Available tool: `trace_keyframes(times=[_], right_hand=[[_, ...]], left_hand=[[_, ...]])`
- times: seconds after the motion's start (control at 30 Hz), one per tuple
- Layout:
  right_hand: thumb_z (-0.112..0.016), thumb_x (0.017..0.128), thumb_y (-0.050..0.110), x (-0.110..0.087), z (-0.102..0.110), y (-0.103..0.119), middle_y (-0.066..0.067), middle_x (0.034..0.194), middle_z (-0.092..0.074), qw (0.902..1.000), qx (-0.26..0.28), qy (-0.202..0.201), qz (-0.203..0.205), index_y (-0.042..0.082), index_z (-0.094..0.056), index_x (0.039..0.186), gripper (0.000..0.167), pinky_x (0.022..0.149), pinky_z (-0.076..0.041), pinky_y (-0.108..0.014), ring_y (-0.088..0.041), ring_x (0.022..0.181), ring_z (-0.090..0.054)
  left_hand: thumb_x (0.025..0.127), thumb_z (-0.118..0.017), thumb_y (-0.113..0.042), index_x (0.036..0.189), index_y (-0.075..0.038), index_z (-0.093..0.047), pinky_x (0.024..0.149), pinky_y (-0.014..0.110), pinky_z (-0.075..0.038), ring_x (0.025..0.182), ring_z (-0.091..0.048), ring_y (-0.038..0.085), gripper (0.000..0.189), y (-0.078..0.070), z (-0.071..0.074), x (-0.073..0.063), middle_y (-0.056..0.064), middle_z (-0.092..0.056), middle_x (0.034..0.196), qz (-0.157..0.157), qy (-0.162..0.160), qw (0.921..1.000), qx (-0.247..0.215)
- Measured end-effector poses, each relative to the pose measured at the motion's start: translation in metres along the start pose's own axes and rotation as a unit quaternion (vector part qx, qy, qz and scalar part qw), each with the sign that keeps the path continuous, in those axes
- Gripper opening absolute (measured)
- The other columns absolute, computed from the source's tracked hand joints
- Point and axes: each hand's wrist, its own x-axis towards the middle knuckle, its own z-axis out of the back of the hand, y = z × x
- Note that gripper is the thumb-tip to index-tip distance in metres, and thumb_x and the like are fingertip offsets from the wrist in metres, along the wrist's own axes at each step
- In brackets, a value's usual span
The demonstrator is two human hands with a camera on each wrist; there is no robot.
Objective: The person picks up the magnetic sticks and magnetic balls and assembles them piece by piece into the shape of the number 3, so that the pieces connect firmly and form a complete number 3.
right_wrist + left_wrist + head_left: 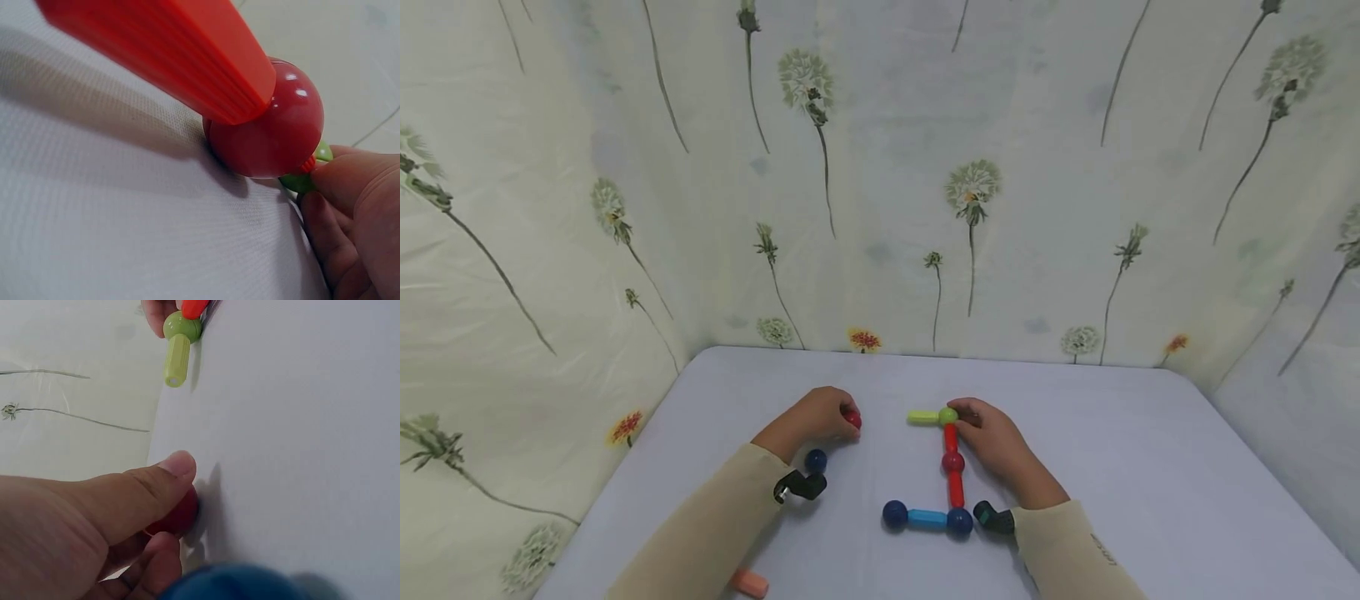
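Note:
My left hand (824, 415) pinches a loose red ball (853, 418) between thumb and fingers; in the left wrist view the red ball (178, 515) is partly covered by the thumb. With its fingertips, my right hand (1000, 437) holds the green ball (948, 416) of a joined chain. From that ball a yellow-green stick (922, 417) points left. Two red sticks (955, 489) run toward me with a dark red ball (952, 462) between them. A navy ball (959, 522), a light blue stick (927, 519) and another navy ball (895, 514) form the near end.
A loose navy ball (816, 461) lies beside my left wrist. An orange-pink stick (749, 583) shows from under the left sleeve at the near edge of view. The white table (1097, 433) ends at the back against a flowered curtain (887, 208).

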Motion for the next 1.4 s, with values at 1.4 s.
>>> trace_keyframes(times=[1.4], right_hand=[[-0.066, 0.103, 0.026, 0.001, -0.001, 0.004, -0.005, 0.142, -0.066, 0.9999, -0.004, -0.006, -0.015, 0.023, -0.064, 0.138, 0.035, 0.110, -0.048, -0.055, -0.033, 0.136, -0.059]], left_hand=[[0.090, -0.085, -0.030, 0.131, -0.023, -0.074, 0.096, 0.040, -0.054, 0.107, -0.059, 0.018, 0.043, -0.051, -0.050, 0.030, 0.000, -0.070, 0.122, 0.055, -0.048, 0.9923, -0.099]])
